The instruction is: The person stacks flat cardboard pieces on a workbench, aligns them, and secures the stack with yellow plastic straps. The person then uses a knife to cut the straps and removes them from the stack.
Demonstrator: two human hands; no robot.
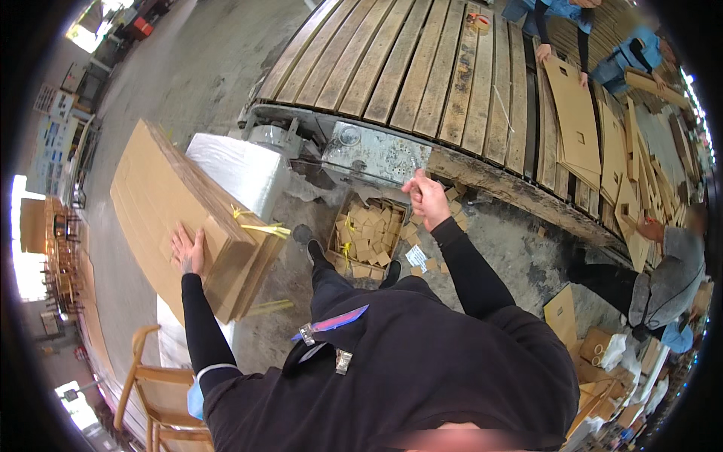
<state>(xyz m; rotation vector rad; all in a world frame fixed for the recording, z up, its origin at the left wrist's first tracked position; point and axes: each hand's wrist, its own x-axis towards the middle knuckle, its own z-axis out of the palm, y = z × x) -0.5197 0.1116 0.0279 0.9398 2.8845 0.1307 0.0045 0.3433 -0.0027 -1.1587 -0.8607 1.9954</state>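
My left hand [187, 251] lies flat with its fingers spread on the top sheet of a thick stack of flat brown cardboard [169, 200]. Yellow strapping [260, 224] sticks out from the side of the stack. My right hand [428, 199] is raised near the front edge of the wooden slatted platform [422, 64], its fingers curled in. Whatever those fingers hold, if anything, is too small to make out. Between the stack and my right hand, a box of small cardboard offcuts [369, 233] stands on the floor by my feet.
White wrapped material [237, 169] lies beside the stack. A wooden chair [154, 384] stands at lower left. A tape roll [477, 21] rests on the platform. At right, co-workers handle cardboard sheets [576, 113]; another person [663, 279] bends near the platform's end.
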